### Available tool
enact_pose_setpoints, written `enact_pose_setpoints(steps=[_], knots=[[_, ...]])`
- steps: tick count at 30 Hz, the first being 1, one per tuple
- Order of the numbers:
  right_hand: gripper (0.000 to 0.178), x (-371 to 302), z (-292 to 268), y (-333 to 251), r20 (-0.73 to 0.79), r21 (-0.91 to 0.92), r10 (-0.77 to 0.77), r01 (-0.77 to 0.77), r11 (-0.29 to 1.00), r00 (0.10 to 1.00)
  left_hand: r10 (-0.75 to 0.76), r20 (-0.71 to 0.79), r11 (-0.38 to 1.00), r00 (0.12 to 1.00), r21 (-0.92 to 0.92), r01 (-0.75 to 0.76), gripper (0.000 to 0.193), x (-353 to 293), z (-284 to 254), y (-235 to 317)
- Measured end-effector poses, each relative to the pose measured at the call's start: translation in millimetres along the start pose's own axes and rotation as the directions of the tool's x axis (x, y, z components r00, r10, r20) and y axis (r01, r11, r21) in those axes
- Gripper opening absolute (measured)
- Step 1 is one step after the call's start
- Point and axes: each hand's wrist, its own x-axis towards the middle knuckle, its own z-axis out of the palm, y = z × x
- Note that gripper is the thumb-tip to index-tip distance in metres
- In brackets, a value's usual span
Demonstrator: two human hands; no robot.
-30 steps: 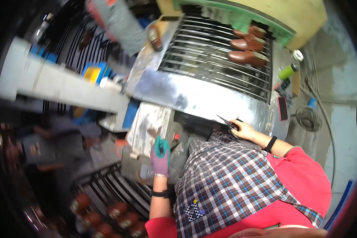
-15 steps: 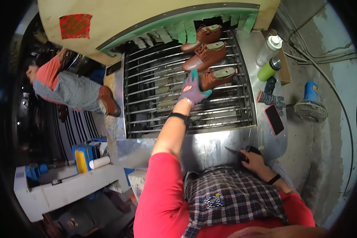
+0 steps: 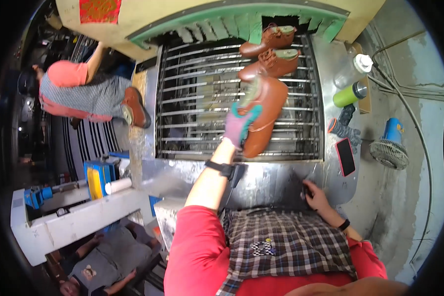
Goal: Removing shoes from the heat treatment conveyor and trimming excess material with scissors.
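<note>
My left hand [image 3: 239, 123], in a purple and green glove, grips a brown leather lace-up shoe [image 3: 270, 106] at its lace opening, above the metal roller rack [image 3: 187, 98]. The shoe is tilted, its toe toward me. Beyond it, two more brown shoes, a nearer one [image 3: 267, 65] and a farther one [image 3: 264, 44], sit on the rack before the green-edged opening. My bare right hand [image 3: 320, 200] is closed at the metal front ledge, around a dark-handled knife [image 3: 306, 190]. Its blade is hardly visible now.
A clear bottle [image 3: 350, 71], a green bottle [image 3: 348, 94], dark gloves [image 3: 346, 128] and a phone [image 3: 345, 157] line the right ledge. A fan [image 3: 390, 148] stands beyond. Another brown shoe [image 3: 134, 108] sits at left, near a co-worker [image 3: 79, 93]. A second person [image 3: 103, 261] is lower left.
My left hand has taken hold of the nearest shoe, raised it and turned its toe toward me. The right hand stays near the front ledge, the knife blade turned less into view.
</note>
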Motion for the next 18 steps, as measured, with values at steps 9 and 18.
enact_pose_setpoints(steps=[9, 18], knots=[[0.059, 46.8, -9.8, -208.9, 0.289, -0.200, -0.545, 0.607, 0.770, 0.787, -0.089, -0.011, 0.156, 0.996, -0.988, 0.003, 0.058, -199.5, -8.6, 31.0], [0.059, 40.5, 7.8, -282.7, 0.610, -0.431, -0.633, 0.870, 0.239, 0.477, -0.137, 0.076, 0.372, 0.988, -0.920, 0.122, 0.040, -271.3, -37.0, -3.6]])
